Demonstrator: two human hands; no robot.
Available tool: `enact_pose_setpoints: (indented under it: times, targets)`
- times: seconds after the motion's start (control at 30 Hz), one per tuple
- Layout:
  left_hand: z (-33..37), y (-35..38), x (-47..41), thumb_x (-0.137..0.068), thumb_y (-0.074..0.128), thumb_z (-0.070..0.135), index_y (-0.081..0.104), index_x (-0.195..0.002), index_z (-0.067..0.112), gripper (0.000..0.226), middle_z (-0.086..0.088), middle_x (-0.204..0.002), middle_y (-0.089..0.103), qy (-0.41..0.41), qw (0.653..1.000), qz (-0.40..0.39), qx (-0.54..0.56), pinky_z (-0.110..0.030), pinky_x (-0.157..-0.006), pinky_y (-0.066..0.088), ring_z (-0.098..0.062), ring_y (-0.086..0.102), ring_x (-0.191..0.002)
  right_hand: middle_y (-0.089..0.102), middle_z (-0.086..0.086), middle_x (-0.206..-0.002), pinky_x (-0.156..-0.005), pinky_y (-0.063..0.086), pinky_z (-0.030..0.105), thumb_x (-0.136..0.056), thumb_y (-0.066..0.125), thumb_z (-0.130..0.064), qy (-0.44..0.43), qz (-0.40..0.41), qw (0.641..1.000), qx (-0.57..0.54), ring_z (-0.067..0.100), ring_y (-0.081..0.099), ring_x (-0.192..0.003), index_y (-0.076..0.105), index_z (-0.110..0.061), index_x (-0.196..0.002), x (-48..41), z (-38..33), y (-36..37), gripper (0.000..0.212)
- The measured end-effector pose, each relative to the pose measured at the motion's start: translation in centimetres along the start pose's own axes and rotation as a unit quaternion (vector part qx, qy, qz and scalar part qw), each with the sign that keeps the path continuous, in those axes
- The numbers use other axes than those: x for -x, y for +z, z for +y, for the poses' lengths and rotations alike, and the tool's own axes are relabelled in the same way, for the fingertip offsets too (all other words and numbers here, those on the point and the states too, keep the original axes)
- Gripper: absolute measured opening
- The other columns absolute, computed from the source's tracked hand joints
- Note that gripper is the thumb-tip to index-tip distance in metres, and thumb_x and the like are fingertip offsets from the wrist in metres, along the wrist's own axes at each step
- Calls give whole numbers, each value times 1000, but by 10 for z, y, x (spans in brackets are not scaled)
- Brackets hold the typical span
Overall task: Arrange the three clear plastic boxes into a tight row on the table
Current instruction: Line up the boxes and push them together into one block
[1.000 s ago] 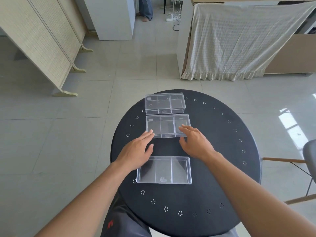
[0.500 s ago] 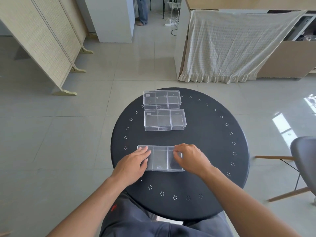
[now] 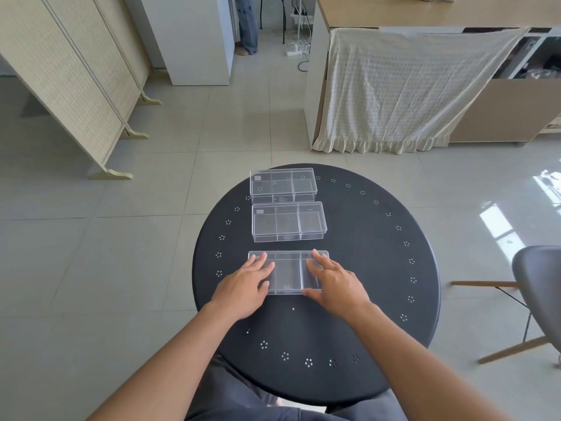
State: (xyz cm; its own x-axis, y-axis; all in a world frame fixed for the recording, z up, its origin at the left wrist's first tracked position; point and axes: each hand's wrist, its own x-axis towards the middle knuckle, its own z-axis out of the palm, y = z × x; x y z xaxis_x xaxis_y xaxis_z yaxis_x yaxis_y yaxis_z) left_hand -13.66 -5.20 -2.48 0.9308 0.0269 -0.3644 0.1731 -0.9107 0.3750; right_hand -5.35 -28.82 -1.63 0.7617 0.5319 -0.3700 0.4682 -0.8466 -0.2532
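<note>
- Plastic, clear and thin-walled, is making up the nearest box (image 3: pixel 288 276), which is lying flat on the round black table (image 3: pixel 379 268), divided into three compartments and apparently empty.
- Both hands are resting on its lid: the left hand (image 3: pixel 243 287) is lying flat with fingers spread over the left compartment, thumb at the near edge; the right hand (image 3: pixel 334 284) is spread likewise over the right compartment, thumb hooking the near edge. Neither is clenching; they are pressing down rather than pinching.
- Judging by its look, this box is handling as light, stiff and smooth, so it is probably sliding easily over the tabletop and skewing if one side is pushed harder. Thin clear plastic is likely creaking or flexing under heavy palm pressure, so a gentle, even push is the safer choice.
- Sensible holds are looking like the two short ends or the near long edge, with both hands balanced.
- Beyond it, the middle box (image 3: pixel 289 221) is sitting apart, a strip of dark table showing between them.
- Farther still, the far box (image 3: pixel 283 185) is lying just behind the middle one, very close, though whether they are touching I cannot tell; it is offset slightly leftward.
- Around the table's rim, small flower-shaped perforations (image 3: pixel 285 356) are running in a ring; these seem unlikely to snag a flat base.
</note>
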Motion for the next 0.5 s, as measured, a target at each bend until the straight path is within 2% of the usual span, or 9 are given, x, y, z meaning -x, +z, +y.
enact_pose_setpoints:
  times: [0.13, 0.5]
  targets:
    - [2, -6, -10, -114, 38, 31, 30, -168, 40, 56, 23, -179, 5, -6, 1000, -6, -1, -48, -119, 45, -5, 3, -167, 6, -9, -181, -119, 40, 47, -104, 61, -51, 3, 4, 1000, 9, 15, 16, -166, 28, -28, -168, -10, 2, -2, 75]
    - [4, -14, -38, -114, 39, 28, 32, -168, 39, 56, 22, -179, 7, -8, 1000, 5, 9, -44, -117, 48, -4, 3, -166, 6, -10, -181, -118, 43, 48, -104, 62, -50, 2, 4, 1000, 13, 15, 13, -166, 27, -29, -168, -41, 16, -11, 76]
